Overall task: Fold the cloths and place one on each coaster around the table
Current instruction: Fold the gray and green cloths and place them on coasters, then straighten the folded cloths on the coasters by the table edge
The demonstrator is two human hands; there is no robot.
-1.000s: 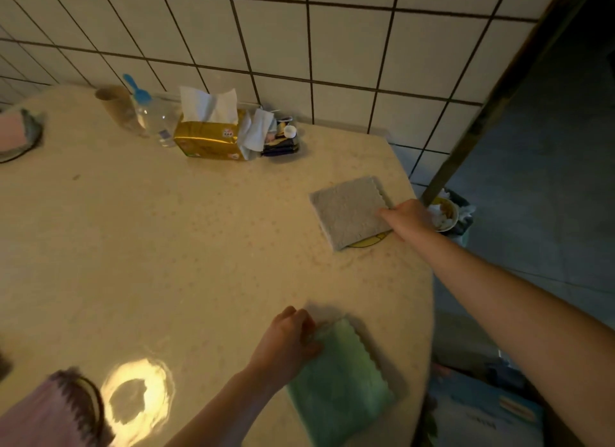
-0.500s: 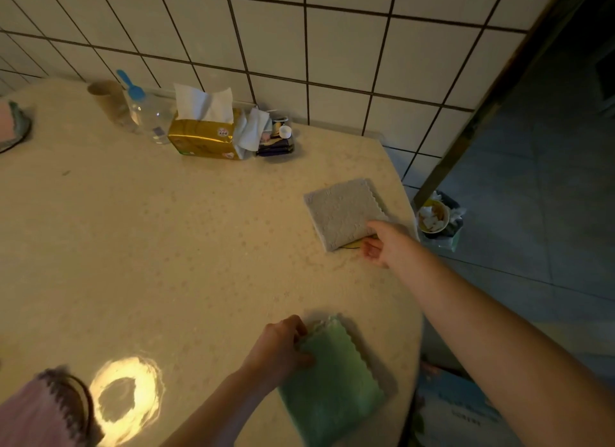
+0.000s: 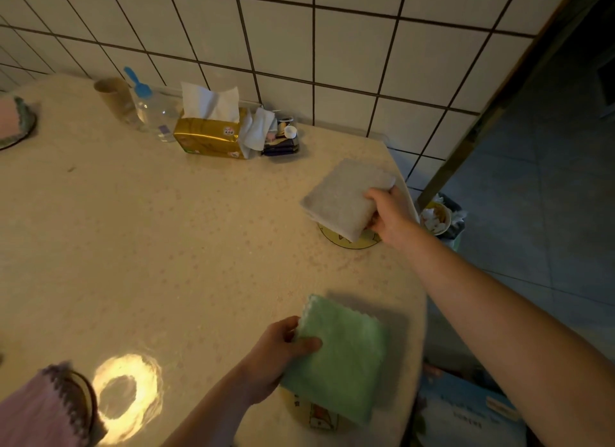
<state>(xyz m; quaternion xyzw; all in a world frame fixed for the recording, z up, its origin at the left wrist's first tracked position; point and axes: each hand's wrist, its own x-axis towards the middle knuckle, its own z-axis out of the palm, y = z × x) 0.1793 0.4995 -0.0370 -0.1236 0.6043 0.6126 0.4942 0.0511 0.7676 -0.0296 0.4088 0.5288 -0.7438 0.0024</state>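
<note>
My right hand [image 3: 391,215] grips the near right corner of a folded grey cloth [image 3: 342,195] and holds it tilted just above a yellow coaster [image 3: 349,243] at the table's right edge. My left hand [image 3: 276,356] pinches the left edge of a folded green cloth [image 3: 339,353], thumb on top; the cloth is raised over another coaster [image 3: 316,416] at the near edge, which is mostly hidden under it. A folded pink cloth [image 3: 36,413] lies on a dark-rimmed coaster [image 3: 87,401] at the bottom left. Another pink cloth [image 3: 6,117] lies on a coaster [image 3: 28,132] at the far left.
Against the tiled wall stand a cup [image 3: 114,97], a clear bottle with a blue cap [image 3: 153,110], a gold tissue pack [image 3: 213,134] and a small dark tray of bits [image 3: 281,140]. A waste bin [image 3: 441,217] sits on the floor past the table's right edge.
My right hand slid round the grey cloth's near right edge, took hold of its corner and lifted it off the yellow coaster. My left hand raised the green cloth, uncovering part of the coaster beneath.
</note>
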